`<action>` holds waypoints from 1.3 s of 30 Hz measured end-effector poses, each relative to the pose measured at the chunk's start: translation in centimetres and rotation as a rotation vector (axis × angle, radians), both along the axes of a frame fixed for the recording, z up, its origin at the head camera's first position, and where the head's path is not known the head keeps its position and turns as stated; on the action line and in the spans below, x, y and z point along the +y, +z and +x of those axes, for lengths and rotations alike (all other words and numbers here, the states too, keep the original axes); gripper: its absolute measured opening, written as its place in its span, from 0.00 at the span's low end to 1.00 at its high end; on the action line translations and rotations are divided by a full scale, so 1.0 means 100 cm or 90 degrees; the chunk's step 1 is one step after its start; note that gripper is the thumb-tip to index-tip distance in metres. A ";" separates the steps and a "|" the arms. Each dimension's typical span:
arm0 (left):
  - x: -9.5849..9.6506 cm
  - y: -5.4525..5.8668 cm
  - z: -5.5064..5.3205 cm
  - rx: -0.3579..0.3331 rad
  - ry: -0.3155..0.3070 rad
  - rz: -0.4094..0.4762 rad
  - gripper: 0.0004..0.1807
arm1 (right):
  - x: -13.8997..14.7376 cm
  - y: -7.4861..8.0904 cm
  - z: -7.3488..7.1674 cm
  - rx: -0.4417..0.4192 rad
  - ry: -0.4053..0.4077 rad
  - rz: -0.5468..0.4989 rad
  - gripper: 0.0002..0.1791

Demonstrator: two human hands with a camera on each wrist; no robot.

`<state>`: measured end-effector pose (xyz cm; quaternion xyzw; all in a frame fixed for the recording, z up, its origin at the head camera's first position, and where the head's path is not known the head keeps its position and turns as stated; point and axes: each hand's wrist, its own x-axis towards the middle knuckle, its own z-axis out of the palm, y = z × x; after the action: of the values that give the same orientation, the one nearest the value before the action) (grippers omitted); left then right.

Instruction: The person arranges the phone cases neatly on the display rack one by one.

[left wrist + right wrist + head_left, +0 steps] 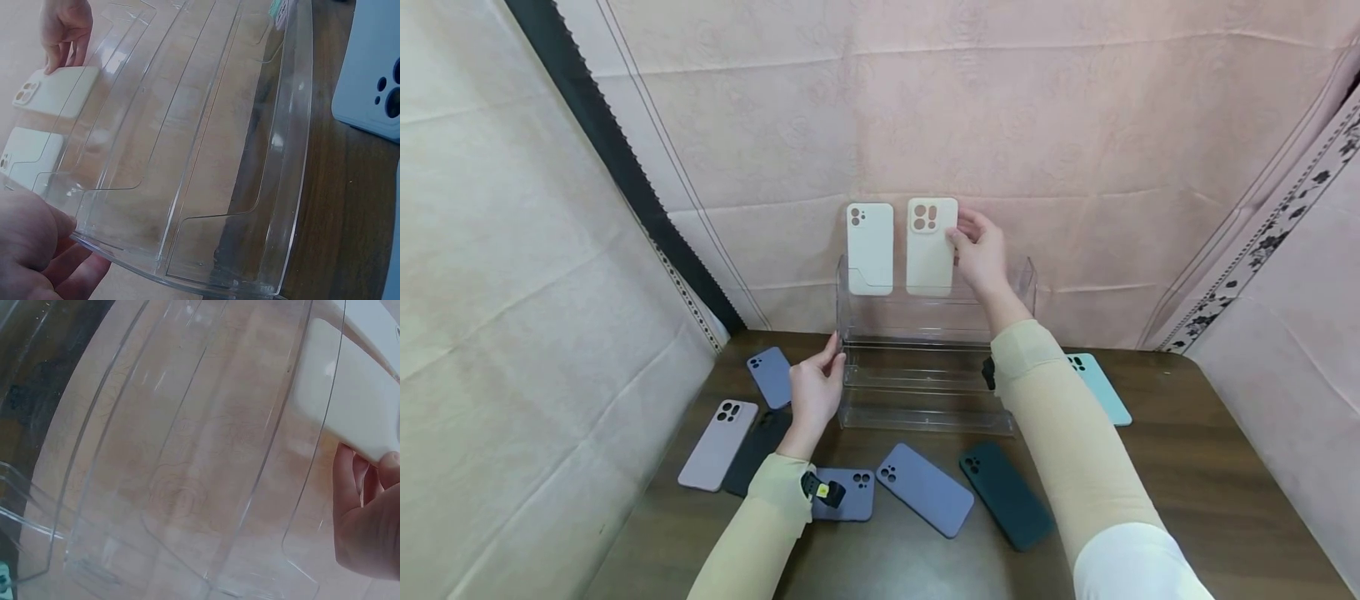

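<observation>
A clear tiered display rack (925, 421) stands on the table against the cloth backdrop. On its top tier, two pale phone cases stand upright side by side: a white phone case (870, 250) at left and a cream phone case (931, 250) beside it. My right hand (981, 250) pinches the cream case by its right edge, thumb on the front; the right wrist view shows this case (350, 387) behind the clear plastic. My left hand (817, 392) grips the rack's left side edge between thumb and fingers, seen close in the left wrist view.
Left of the rack lie a blue case (770, 377), a lilac case (718, 446) and a black case (757, 450). In front are two blue-violet cases (925, 490) and a dark teal case (1006, 496). A mint case (1101, 389) lies right, partly behind my sleeve.
</observation>
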<state>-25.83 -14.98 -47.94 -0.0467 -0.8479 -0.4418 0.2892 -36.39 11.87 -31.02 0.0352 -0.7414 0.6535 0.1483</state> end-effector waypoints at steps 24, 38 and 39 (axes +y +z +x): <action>0.001 0.002 -0.001 -0.010 0.006 -0.007 0.23 | 0.008 -0.013 0.007 0.026 -0.036 0.077 0.24; 0.001 0.000 0.001 -0.006 0.002 -0.006 0.23 | 0.015 -0.026 0.026 0.049 -0.007 0.031 0.22; 0.002 0.000 0.001 -0.005 0.001 -0.006 0.23 | 0.016 -0.028 0.028 0.045 -0.004 0.028 0.22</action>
<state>-25.72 -14.83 -47.94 -0.0458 -0.8513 -0.4375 0.2860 -33.60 13.44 -33.78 0.0592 -0.7501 0.6348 0.1756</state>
